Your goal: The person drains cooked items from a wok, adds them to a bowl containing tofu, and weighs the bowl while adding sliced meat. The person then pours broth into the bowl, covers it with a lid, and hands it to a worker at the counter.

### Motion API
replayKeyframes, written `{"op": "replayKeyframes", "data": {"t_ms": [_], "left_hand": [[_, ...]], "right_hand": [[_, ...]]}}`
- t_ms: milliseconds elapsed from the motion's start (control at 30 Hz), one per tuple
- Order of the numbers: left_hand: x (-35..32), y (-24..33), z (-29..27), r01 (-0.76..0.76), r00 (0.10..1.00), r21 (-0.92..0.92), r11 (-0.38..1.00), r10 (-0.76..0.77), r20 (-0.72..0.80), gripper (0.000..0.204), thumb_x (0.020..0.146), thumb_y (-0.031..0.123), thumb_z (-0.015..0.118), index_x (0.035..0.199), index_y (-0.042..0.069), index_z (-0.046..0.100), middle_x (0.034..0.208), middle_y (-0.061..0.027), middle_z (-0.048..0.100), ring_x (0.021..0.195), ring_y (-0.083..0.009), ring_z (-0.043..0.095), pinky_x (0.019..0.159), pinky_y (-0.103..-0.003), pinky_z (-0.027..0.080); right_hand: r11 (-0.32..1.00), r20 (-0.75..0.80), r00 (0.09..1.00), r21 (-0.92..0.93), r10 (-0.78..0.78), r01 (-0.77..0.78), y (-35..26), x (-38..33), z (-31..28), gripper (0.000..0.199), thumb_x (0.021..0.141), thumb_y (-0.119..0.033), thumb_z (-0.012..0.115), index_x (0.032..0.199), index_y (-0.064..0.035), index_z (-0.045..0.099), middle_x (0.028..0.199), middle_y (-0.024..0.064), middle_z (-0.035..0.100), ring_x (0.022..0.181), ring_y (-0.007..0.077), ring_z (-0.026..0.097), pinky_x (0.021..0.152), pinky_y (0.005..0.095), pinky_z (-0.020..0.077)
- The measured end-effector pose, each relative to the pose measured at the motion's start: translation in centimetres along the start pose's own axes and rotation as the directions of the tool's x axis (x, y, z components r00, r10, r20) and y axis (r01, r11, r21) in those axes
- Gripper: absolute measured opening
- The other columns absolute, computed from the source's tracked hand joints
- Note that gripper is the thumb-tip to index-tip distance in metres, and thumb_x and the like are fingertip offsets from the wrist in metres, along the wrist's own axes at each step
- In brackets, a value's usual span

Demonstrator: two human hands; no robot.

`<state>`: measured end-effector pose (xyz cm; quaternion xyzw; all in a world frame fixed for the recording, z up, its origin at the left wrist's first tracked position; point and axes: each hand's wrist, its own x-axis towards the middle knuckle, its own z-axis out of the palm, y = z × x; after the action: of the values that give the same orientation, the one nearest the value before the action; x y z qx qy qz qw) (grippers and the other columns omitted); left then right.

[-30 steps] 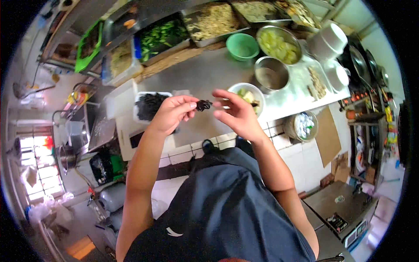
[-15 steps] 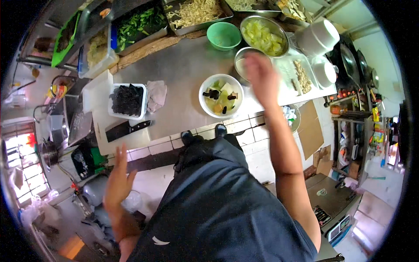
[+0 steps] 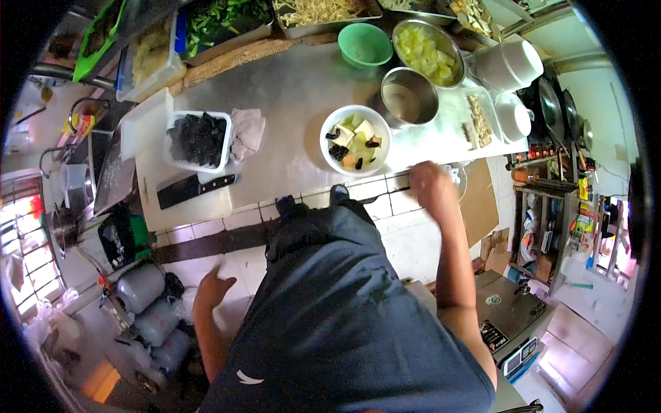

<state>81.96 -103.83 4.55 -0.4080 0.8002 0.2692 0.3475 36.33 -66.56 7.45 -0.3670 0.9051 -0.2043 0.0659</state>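
Observation:
My right hand (image 3: 432,187) is at the front edge of the steel table, right of the white bowl; its fingers look curled but are smeared by motion. My left hand (image 3: 215,283) is low at my side, away from the table, open with nothing visible in it. The white bowl (image 3: 325,143) holds pale chunks, green slices and black fungus pieces. Behind it to the right stands a steel pot (image 3: 428,118). On the left, a white tub (image 3: 227,155) of black fungus sits beside a crumpled cloth (image 3: 246,133). A cleaver (image 3: 180,193) lies in front of the tub.
Along the back are a green bowl (image 3: 365,45), a steel bowl of yellow-green slices (image 3: 428,58) and trays of cut vegetables (image 3: 227,24). Stacked white bowls (image 3: 506,65) lie at the right, near a clear tray of light pieces (image 3: 480,124). Grey cylinders (image 3: 141,286) stand at lower left.
My right hand has moved from over the steel pot toward me, to the table's front edge. My left hand has dropped lower, away from the cleaver. The view has shifted slightly.

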Motion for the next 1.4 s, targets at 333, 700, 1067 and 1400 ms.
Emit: {"op": "replayKeyframes", "data": {"t_ms": [333,700,1067,1400], "left_hand": [[1.9,19.3,-10.7,-0.644,0.724,-0.398,0.653,0.351,-0.594,0.027,0.099,0.014,0.050,0.123,0.002,0.056,0.080,-0.0158,0.067,0.069,-0.0210,0.066,0.068,-0.032,0.052],[7.4,31.6,-8.5,-0.868,0.497,-0.295,0.401,0.666,-0.556,0.054,0.087,0.003,0.068,0.138,0.005,0.049,0.122,-0.0156,0.063,0.108,-0.0214,0.063,0.095,-0.036,0.051],[11.8,39.0,-6.1,-0.644,0.680,-0.695,0.319,0.656,-0.329,0.022,0.089,0.002,0.067,0.109,-0.006,0.066,0.099,-0.0117,0.071,0.083,-0.0135,0.068,0.072,-0.025,0.057],[13.4,39.0,-4.1,-0.068,0.912,-0.986,-0.155,0.392,-0.124,0.020,0.090,0.002,0.066,0.107,-0.005,0.062,0.096,-0.0106,0.067,0.078,-0.0181,0.067,0.072,-0.029,0.059]], "right_hand": [[0.974,-0.034,0.974,-0.048,-0.222,0.220,-8.2,8.1,7.4,0.017,0.075,-0.019,0.070,0.092,-0.0155,0.071,0.090,0.0051,0.063,0.079,0.0276,0.066,0.066,0.0402,0.0540],[0.729,0.191,0.979,0.660,0.072,-0.182,-4.4,9.6,7.0,0.018,0.085,-0.008,0.067,0.102,-0.0052,0.073,0.087,0.0070,0.072,0.076,0.0173,0.067,0.069,0.0305,0.0535],[0.504,0.171,0.984,0.847,0.049,-0.172,-3.8,8.3,5.2,0.020,0.085,-0.009,0.071,0.100,0.0048,0.070,0.083,0.0029,0.070,0.073,0.0068,0.061,0.065,0.0223,0.0496],[0.196,0.086,0.976,0.973,0.202,-0.126,-3.6,8.0,7.8,0.014,0.087,-0.004,0.069,0.098,0.0042,0.066,0.080,0.0046,0.068,0.069,0.0094,0.063,0.063,0.0225,0.0511]]}}
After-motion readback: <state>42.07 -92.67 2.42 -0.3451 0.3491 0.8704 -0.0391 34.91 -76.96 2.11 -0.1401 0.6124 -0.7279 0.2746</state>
